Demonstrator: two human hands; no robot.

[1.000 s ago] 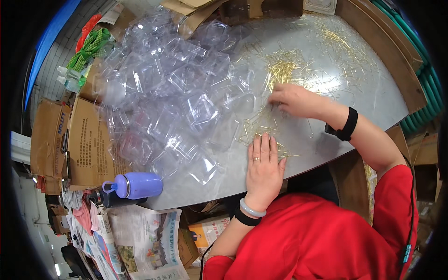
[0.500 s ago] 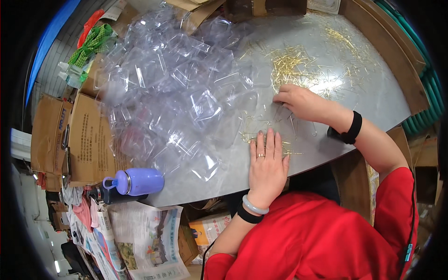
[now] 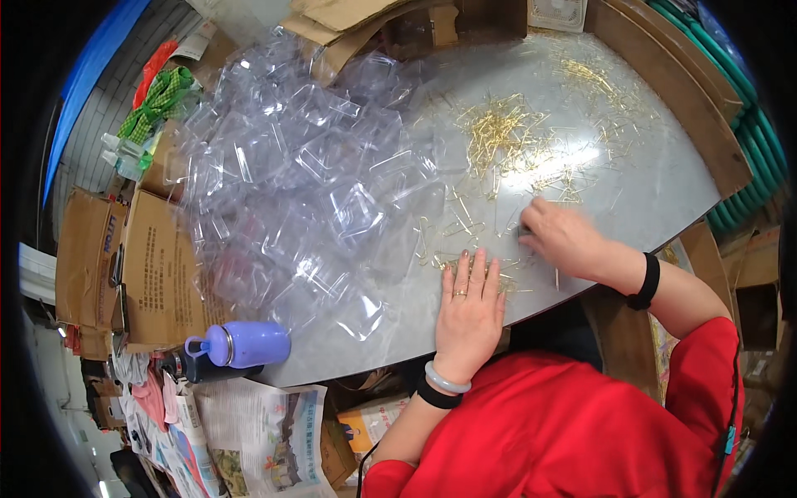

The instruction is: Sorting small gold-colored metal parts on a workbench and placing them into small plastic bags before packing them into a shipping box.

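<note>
Gold wires (image 3: 501, 133) lay loose right of the clear boxes (image 3: 315, 158). Our left hand (image 3: 470, 322) lay flat over some, fingers slightly spread; we couldn't tell if our curled right hand (image 3: 566, 239) pinched any. We needed light pressing.

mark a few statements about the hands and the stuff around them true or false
1. The right hand is nearer the gold pile than the left hand is. True.
2. The left hand is clenched. False: its fingers are stretched out.
3. The clear plastic is right of the gold pile. False: the clear plastic is left of it.
4. A pale bangle circles the left wrist. True.
5. The bottle is red. False: the bottle is purple.
</note>
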